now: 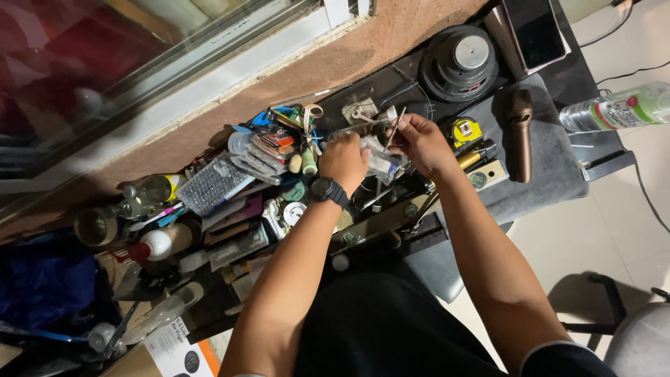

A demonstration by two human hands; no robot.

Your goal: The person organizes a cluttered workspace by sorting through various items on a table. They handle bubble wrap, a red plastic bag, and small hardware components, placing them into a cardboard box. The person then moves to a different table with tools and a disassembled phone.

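A small clear plastic packet (380, 159) is held above the cluttered workbench (544, 167), pinched in the closed fingers of the left hand (343, 159). A thin metal rod (396, 129) is gripped by the right hand (419, 143), just right of the packet.

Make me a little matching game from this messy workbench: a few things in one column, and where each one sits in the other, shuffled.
Things:
1. Round black loudspeaker
2. Brown microphone
3. Clear plastic bottle
4. Yellow tape measure

Places:
A. Lying on its side at the far right edge of the bench
B. Just right of the right hand, beside the grey cloth
C. At the top of the bench, beside a dark tablet
D. Lying lengthwise on the grey cloth

Pairs: 1-C, 2-D, 3-A, 4-B
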